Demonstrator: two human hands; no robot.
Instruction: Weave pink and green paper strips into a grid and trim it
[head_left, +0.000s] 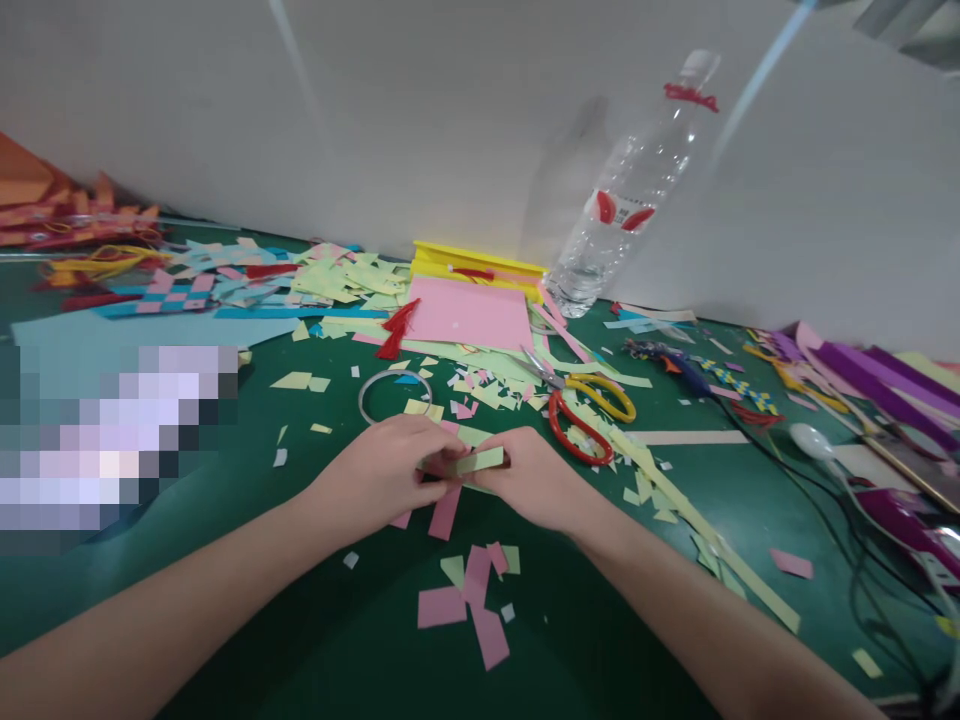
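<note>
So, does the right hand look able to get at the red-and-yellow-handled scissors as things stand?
Probably yes: the scissors lie just beyond the right hand, with paper scraps around but nothing over the handles. That hand appears busy with a pale green paper strip, though.

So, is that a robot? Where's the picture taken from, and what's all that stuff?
No robot here! Those are a person's own two bare hands. There is just one picture, from a camera worn on the person's head, looking forward and down, so the arms come in from the bottom.

The left hand and right hand meet in the middle, holding pale green paper; the fingers hide part of it.

On the green table lie pink paper pieces, scissors with one red and one yellow handle, and a grey ring. A clear bottle leans at the back. The blocky patch on the left hides whatever is there.
</note>
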